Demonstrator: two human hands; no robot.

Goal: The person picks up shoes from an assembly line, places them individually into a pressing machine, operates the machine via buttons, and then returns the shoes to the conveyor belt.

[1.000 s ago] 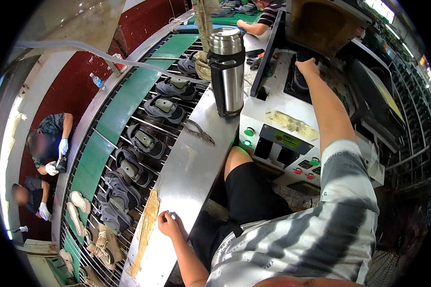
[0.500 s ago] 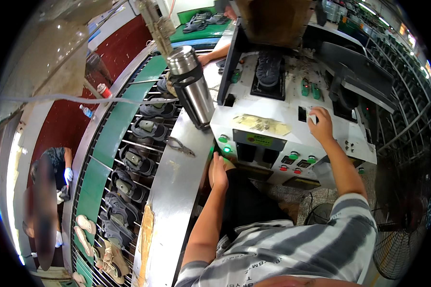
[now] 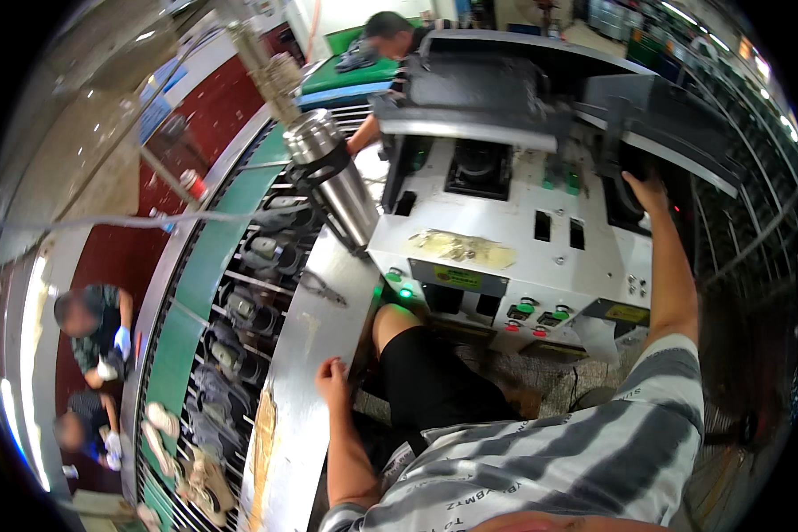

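Observation:
My right hand (image 3: 645,191) reaches beneath the raised right lid (image 3: 674,120) of a white two-station press (image 3: 470,222). It is beside the dark recess there; its fingertips are in shadow, and whether they grip anything does not show. My left hand (image 3: 332,381) hangs by the edge of the metal ledge (image 3: 306,355), fingers curled in, nothing visible in them. Under the left lid (image 3: 474,93), which is lowered partway, a dark shoe (image 3: 477,162) is partly visible in its recess. Green and red buttons (image 3: 525,307) line the press front; one green light glows.
A steel tumbler (image 3: 332,182) and pliers (image 3: 322,288) are on the ledge. Grey shoes (image 3: 253,310) lie on the roller conveyor, with beige shoes (image 3: 206,479) nearer. A person (image 3: 390,37) is behind the press; two gloved people are at far left. A fan stands right.
The left lid has swung down over its shoe. My right hand has moved from the panel to under the right lid. My left hand has drawn back leftward to the ledge, fingers curling.

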